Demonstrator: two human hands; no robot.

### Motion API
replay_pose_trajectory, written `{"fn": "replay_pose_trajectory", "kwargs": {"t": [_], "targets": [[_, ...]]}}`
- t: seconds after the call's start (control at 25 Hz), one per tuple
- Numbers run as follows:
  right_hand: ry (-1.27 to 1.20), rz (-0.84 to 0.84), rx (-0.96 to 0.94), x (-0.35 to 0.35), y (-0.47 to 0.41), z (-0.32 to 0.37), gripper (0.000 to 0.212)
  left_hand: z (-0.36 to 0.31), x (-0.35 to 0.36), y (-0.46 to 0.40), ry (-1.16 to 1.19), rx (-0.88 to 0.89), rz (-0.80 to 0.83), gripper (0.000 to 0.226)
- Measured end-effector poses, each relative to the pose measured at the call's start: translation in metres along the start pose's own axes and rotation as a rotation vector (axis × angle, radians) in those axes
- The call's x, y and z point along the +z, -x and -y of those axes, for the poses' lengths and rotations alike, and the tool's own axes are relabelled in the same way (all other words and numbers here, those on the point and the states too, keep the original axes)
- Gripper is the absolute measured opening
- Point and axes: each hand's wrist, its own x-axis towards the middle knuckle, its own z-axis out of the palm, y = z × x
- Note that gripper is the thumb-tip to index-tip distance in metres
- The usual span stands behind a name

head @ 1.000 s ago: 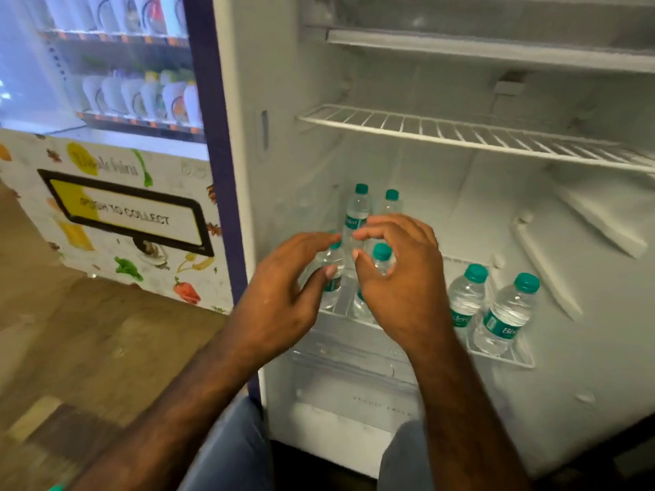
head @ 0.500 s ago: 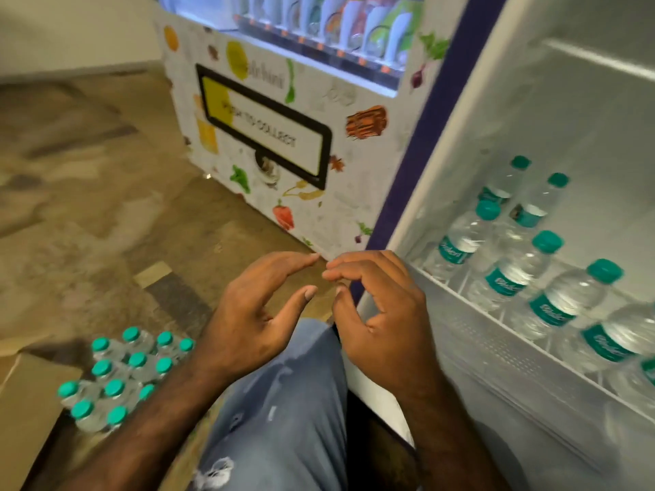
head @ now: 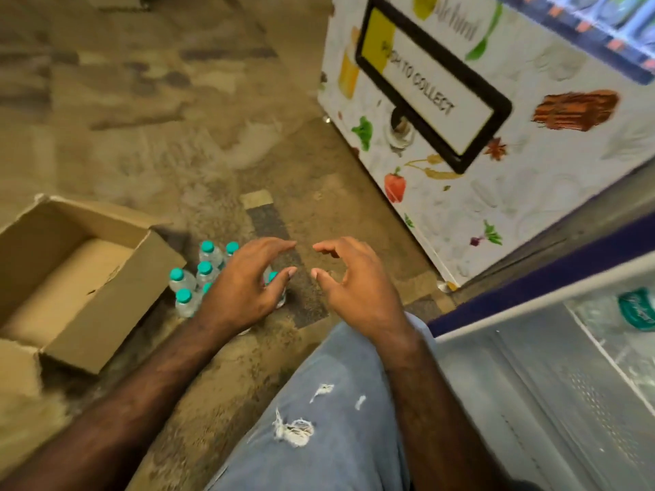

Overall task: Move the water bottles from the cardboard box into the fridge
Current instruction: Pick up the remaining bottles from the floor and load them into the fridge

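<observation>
- Mottled brown floor (head: 177, 136) under me, clear teal-capped plastic water bottles (head: 205, 271) beside the open cardboard box (head: 106, 295).
- Left hand (head: 244, 288) and right hand (head: 358, 292) spread, holding nothing.
- Bottles probably light, slick; I'd grab around the body.

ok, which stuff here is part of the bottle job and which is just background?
Part of the job:
- water bottles, clustered on the floor beside the box
- cardboard box, open, looks empty
- fridge, open, one bottle inside
- left hand, right hand, both holding nothing

Background:
- vending machine
- floor
</observation>
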Motion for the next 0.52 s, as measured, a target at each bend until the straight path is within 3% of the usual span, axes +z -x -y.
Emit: {"fn": "replay_pose_trajectory", "kwargs": {"t": [0.16, 0.52], "targets": [[0.045, 0.285, 0.009, 0.057, -0.036, 0.004, 0.040, 0.041, -0.008, 0.017, -0.086, -0.186, 0.042, 0.040], [0.182, 0.593, 0.041, 0.148, -0.069, 0.019, 0.041, 0.094, -0.005, 0.057, -0.302, -0.566, 0.148, 0.048]]}}
